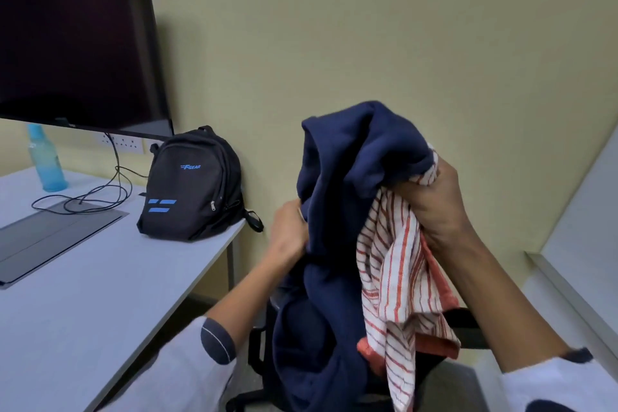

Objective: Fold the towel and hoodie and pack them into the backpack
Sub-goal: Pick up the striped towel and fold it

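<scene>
Right hand (431,201): raised at chest height, fingers curled tight, clamped on a bunched top edge of both hoodie and towel together.
Left hand (289,231): lower and to the left, pressed against the left side of the hoodie; fingers mostly hidden in the fabric, apparently pinching a fold, grip not fully visible.
Hoodie (337,211): navy blue, unfolded, hanging in a loose bunch between the two hands, lower part draping down over a black chair (468,321) below.
Towel (398,284): white with orange-red stripes and an orange border, unfolded, dangling from the right fist, lying against the right side of the hoodie.
Backpack (194,187): black with blue markings and lettering, upright on the far corner of the desk, near the wall, zippers apparently closed, well apart from both hands.
Desk (100,278): pale grey top, to the left of the hands.
Monitor (77,47): dark screen, above the desk at left, behind the backpack.
Bottle (45,160): translucent blue, upright under the monitor's lower edge.
Cable (97,194): black, looped on the desk between bottle and backpack.
Sleeves: white with dark cuffs, on both forearms.
</scene>
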A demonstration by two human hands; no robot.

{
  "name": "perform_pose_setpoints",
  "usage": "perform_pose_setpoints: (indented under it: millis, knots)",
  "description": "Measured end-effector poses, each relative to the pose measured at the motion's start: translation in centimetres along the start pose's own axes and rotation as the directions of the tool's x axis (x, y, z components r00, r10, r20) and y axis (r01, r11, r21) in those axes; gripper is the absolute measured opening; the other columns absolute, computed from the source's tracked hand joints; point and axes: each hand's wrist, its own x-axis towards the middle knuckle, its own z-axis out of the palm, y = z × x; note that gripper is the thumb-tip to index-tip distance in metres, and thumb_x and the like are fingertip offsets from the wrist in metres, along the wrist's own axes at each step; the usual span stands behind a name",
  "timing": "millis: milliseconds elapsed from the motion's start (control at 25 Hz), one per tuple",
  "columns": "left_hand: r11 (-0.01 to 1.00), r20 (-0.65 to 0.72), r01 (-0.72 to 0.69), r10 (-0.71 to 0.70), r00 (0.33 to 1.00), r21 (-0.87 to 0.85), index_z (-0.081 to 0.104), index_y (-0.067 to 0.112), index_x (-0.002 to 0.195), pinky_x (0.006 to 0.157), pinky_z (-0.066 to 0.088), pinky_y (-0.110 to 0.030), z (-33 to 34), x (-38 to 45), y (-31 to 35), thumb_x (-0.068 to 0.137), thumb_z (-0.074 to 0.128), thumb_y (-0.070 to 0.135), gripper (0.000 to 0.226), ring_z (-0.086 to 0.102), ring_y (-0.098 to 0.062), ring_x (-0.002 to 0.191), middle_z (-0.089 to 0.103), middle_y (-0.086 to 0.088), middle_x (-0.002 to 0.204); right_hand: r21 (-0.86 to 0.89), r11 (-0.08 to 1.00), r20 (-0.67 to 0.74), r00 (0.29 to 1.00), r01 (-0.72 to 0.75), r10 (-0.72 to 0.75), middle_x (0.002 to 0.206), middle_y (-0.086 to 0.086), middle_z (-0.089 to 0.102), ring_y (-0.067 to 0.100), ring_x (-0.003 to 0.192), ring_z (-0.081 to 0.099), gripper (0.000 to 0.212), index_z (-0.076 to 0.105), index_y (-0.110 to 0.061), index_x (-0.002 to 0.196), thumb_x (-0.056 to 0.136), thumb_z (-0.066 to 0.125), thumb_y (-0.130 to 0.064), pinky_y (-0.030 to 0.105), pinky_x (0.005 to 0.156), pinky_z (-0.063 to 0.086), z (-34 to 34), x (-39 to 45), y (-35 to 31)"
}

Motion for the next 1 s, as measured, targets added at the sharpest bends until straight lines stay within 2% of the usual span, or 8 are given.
perform_pose_setpoints:
  millis: [80, 240, 320, 440, 560, 720, 880, 1000]
  knots:
    - [0.993, -0.101, 0.027, -0.015, 0.995, 0.115, 0.036, 0.018, 0.062, 0.050, 0.034, -0.029, -2.9, -0.1, 1.9, 0.092, 0.047, 0.007, 0.034, 0.041, -0.015, 0.058, 0.047, 0.000, 0.066, -0.019, 0.999, 0.011, 0.999, 0.045, -0.045, 0.079, -0.007, 0.071, 0.008, 0.079, 0.065, 0.027, 0.062, -0.015, 0.090, 0.072, 0.071, 0.003, 0.024, 0.070, 0.053, 1.3, 1.0, -0.6]
    - [0.994, -0.256, 0.000, 0.027, 0.966, 0.106, 0.041, 0.005, 0.070, 0.065, 0.031, -0.034, -8.3, -0.9, 3.2, 0.087, 0.046, 0.008, 0.018, 0.052, -0.045, 0.092, 0.057, -0.018, 0.082, 0.008, 0.995, 0.083, 0.991, 0.103, -0.103, 0.079, -0.009, 0.072, 0.006, 0.078, 0.065, 0.029, 0.061, -0.017, 0.091, 0.074, 0.071, 0.006, 0.023, 0.071, 0.052, 5.6, 2.5, -2.3]
    - [0.994, -0.314, -0.003, 0.039, 0.949, 0.113, 0.036, 0.010, 0.064, 0.065, 0.031, -0.034, -11.1, -1.1, 3.3, 0.087, 0.044, 0.006, 0.024, 0.050, -0.042, 0.098, 0.055, -0.018, 0.078, 0.024, 0.992, 0.136, 0.983, 0.123, -0.125, 0.080, -0.010, 0.072, 0.007, 0.080, 0.066, 0.033, 0.061, -0.019, 0.092, 0.072, 0.072, 0.005, 0.024, 0.071, 0.052, 8.3, 3.3, -2.9]
    - [0.983, -0.429, -0.025, 0.102, 0.898, 0.181, 0.030, 0.021, 0.058, 0.063, 0.029, -0.032, -15.5, -0.8, 2.4, 0.084, 0.048, 0.004, 0.035, 0.051, -0.043, 0.080, 0.055, -0.015, 0.071, 0.056, 0.987, 0.191, 0.969, 0.151, -0.159, 0.080, -0.010, 0.072, 0.007, 0.080, 0.065, 0.035, 0.060, -0.019, 0.092, 0.070, 0.073, 0.005, 0.024, 0.072, 0.052, 13.1, 4.1, -3.6]
    - [0.975, -0.554, 0.004, 0.123, 0.823, 0.222, 0.039, 0.017, 0.064, 0.062, 0.029, -0.030, -20.1, -0.9, 0.2, 0.081, 0.053, 0.003, 0.026, 0.041, -0.031, 0.062, 0.044, 0.003, 0.059, 0.087, 0.989, 0.217, 0.967, 0.118, -0.135, 0.075, -0.013, 0.071, 0.003, 0.074, 0.065, 0.034, 0.059, -0.019, 0.089, 0.074, 0.072, 0.009, 0.020, 0.068, 0.052, 18.1, 4.3, -3.0]
    - [0.955, -0.656, 0.039, 0.173, 0.735, 0.296, 0.043, 0.010, 0.071, 0.050, 0.026, -0.026, -27.3, -2.2, -1.8, 0.078, 0.051, -0.003, 0.017, 0.038, -0.017, 0.053, 0.040, 0.003, 0.057, 0.131, 0.989, 0.251, 0.963, 0.071, -0.103, 0.077, -0.009, 0.070, 0.004, 0.075, 0.065, 0.032, 0.060, -0.022, 0.088, 0.074, 0.074, 0.004, 0.022, 0.069, 0.053, 25.5, 3.9, -2.0]
    - [0.920, -0.709, 0.101, 0.219, 0.671, 0.380, 0.036, 0.015, 0.063, 0.056, 0.025, -0.024, -34.2, -3.1, -3.5, 0.078, 0.047, -0.006, 0.028, 0.032, -0.009, 0.051, 0.040, 0.003, 0.058, 0.202, 0.979, 0.288, 0.953, 0.036, -0.094, 0.090, -0.002, 0.069, 0.009, 0.083, 0.067, 0.034, 0.061, -0.021, 0.095, 0.073, 0.076, 0.000, 0.027, 0.076, 0.055, 33.0, 3.6, -1.2]
    - [0.903, -0.741, 0.178, 0.193, 0.643, 0.390, 0.047, 0.007, 0.075, 0.059, 0.022, -0.018, -38.5, -2.8, -6.1, 0.078, 0.047, -0.004, 0.011, 0.040, -0.016, 0.058, 0.045, 0.001, 0.063, 0.244, 0.970, 0.347, 0.933, 0.008, -0.095, 0.090, -0.003, 0.069, 0.003, 0.079, 0.067, 0.036, 0.061, -0.020, 0.096, 0.073, 0.075, 0.003, 0.020, 0.070, 0.052, 38.1, 3.7, -0.1]
